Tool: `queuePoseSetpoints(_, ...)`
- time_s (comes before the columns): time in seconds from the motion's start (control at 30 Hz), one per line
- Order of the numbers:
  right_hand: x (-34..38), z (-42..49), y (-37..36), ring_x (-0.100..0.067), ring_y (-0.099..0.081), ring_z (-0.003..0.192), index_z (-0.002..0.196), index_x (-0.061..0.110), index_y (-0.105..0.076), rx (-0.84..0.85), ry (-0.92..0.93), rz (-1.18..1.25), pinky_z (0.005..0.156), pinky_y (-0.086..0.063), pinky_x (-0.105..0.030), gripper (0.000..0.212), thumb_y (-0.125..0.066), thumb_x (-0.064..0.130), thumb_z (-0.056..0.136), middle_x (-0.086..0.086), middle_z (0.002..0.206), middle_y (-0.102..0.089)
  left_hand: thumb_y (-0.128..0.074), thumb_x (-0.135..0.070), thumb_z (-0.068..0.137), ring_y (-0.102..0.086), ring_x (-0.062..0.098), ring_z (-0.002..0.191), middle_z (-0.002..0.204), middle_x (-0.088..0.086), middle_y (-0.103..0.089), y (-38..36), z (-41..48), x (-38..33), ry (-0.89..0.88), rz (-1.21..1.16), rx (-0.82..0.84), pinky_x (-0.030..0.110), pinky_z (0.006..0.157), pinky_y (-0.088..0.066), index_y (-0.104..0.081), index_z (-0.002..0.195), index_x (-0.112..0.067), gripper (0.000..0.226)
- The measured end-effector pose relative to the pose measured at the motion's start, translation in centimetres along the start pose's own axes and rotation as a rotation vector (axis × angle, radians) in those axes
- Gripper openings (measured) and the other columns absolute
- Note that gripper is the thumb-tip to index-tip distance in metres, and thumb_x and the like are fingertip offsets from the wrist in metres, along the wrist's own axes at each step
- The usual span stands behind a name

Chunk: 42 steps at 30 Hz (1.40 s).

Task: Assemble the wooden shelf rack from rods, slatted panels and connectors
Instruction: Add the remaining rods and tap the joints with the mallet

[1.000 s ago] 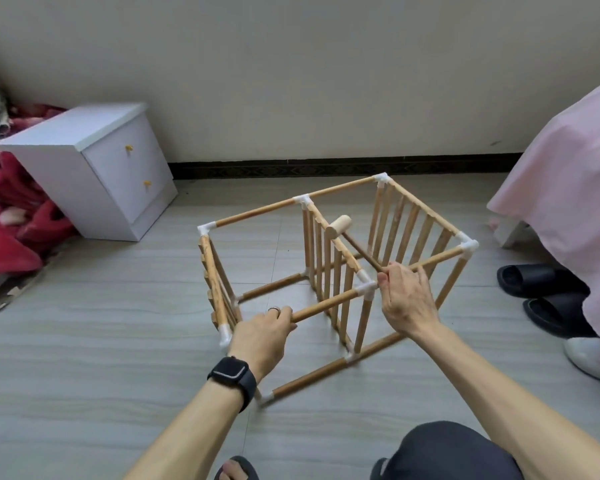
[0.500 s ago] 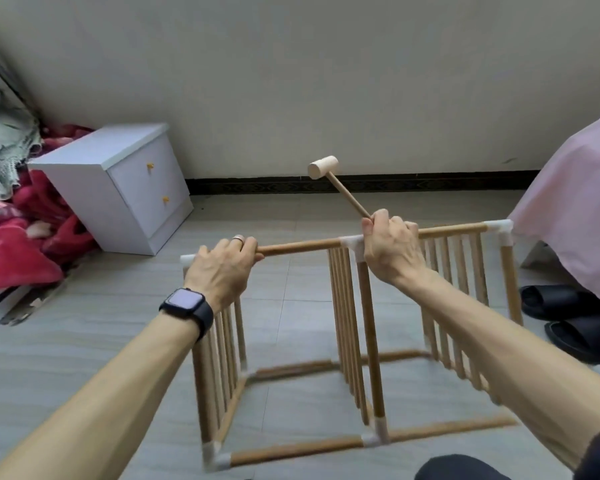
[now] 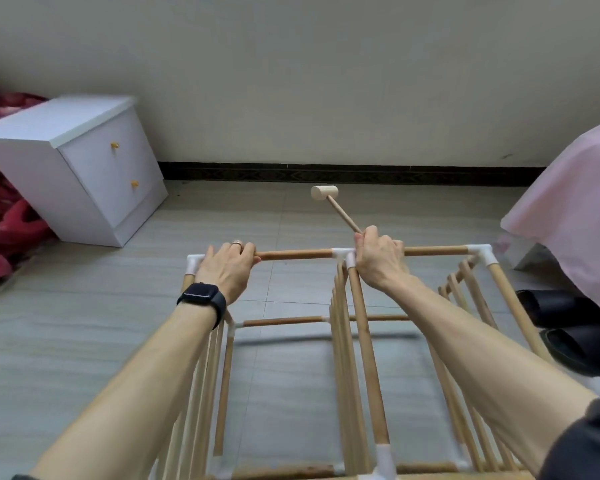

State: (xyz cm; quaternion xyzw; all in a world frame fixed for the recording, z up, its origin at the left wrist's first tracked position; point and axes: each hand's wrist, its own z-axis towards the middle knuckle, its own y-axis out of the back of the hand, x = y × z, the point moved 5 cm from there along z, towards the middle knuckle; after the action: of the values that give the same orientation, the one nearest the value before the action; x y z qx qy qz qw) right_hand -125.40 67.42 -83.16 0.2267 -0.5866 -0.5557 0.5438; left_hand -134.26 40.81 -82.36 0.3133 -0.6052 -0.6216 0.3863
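- The wooden rack [image 3: 364,341] stood on the floor [image 3: 84,341] beneath both arms, and its near bottom edge was blurred and cut off by the frame.
- The left hand [image 3: 227,268] had its fingers curled over the top rod [image 3: 295,254], partly covering the white corner connector [image 3: 194,263].
- The right hand [image 3: 378,261] was closed round that rod beside the middle connector [image 3: 342,252]. It also gripped the mallet [image 3: 324,192], whose handle end was hidden in the fist.
- The left slatted panel [image 3: 210,393] lay mostly behind the forearm.
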Motion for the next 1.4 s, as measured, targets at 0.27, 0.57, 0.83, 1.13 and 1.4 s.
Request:
queuePoseSetpoints(0.27, -1.4, 1.5, -3.4, -0.028, -0.05, 0.076, 0.093, 0.018, -0.043, 0.022, -0.055, 0.015, 0.076, -0.032, -0.042, 0.034, -0.02, 0.037, 0.11, -0.004, 0.08, -0.057, -0.023, -0.037, 0.109, -0.055, 0.021, 0.101, 0.113, -0.001, -0.06, -4.0, 1.8, -0.6, 0.013, 0.064, -0.064, 0.037, 0.09, -0.042, -0.05, 0.119, -0.023, 0.032)
queuePoseSetpoints(0.57, -3.2, -10.0, 8.0, -0.007, -0.071, 0.071, 0.112, 0.022, -0.059, -0.229, -0.074, 0.712, 0.058, -0.057, -0.021, 0.012, -0.061, 0.029, 0.102, -0.003, 0.079, -0.073, -0.045, -0.04, 0.101, -0.039, 0.025, 0.14, 0.153, 0.008, -0.043, -0.9, -6.9, -10.7, -0.257, -0.221, -0.044, 0.042, 0.114, -0.032, -0.038, 0.149, -0.021, 0.052)
queuePoseSetpoints(0.83, -10.6, -25.7, 18.6, -0.018, -0.076, 0.081, 0.113, 0.01, -0.069, -0.455, -0.341, 1.024, 0.064, -0.058, -0.021, 0.017, -0.06, 0.019, 0.103, -0.01, 0.093, -0.077, -0.009, -0.083, 0.086, -0.008, 0.037, 0.154, 0.162, 0.005, -0.032, -1.0, -18.1, -24.3, -0.489, -0.228, 0.213, 0.06, 0.121, 0.004, -0.052, 0.14, -0.033, 0.085)
queuePoseSetpoints(1.13, -17.5, -32.1, 20.9, -0.01, -0.068, 0.059, 0.079, 0.029, -0.077, -0.688, -0.487, 0.795, 0.06, -0.055, -0.021, 0.028, -0.074, 0.056, 0.086, 0.003, 0.064, -0.07, 0.007, -0.09, 0.079, -0.032, 0.019, 0.146, 0.137, 0.0, -0.062, -2.2, -16.1, -23.3, -0.453, -0.089, 0.138, 0.059, 0.121, 0.001, -0.076, 0.106, -0.036, 0.103)
queuePoseSetpoints(1.4, -15.9, -28.4, 19.3, -0.022, -0.062, 0.076, 0.077, 0.023, -0.059, -0.538, -0.255, 0.437, 0.075, -0.053, -0.03, 0.033, -0.055, 0.046, 0.101, -0.008, 0.084, -0.063, 0.011, -0.09, 0.078, -0.049, 0.013, 0.131, 0.118, -0.006, -0.07, -2.4, -14.7, -20.9, -0.461, -0.041, 0.102, 0.053, 0.123, -0.007, -0.077, 0.088, -0.03, 0.107)
